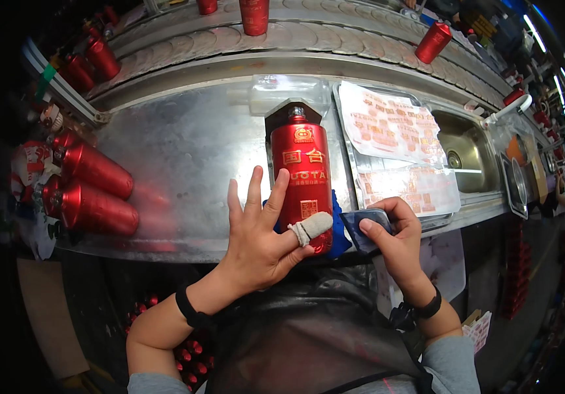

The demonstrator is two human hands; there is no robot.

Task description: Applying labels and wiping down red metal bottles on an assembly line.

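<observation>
A red bottle with gold lettering and a gold emblem lies on its back in front of me, its neck pointing away. Beneath it are a dark cradle and a blue cloth. My left hand is open, fingers spread; one finger wears a whitish fabric cover and rests across the bottle's lower end. Just right of the bottle, my right hand pinches a dark flat scraper-like piece between thumb and fingers. That piece is apart from the label area.
Two red bottles lie at the left of the metal bench. Printed sticker sheets cover a tray at the right, beside a sink. Behind runs a conveyor with an upright red bottle. More bottles stand below the bench.
</observation>
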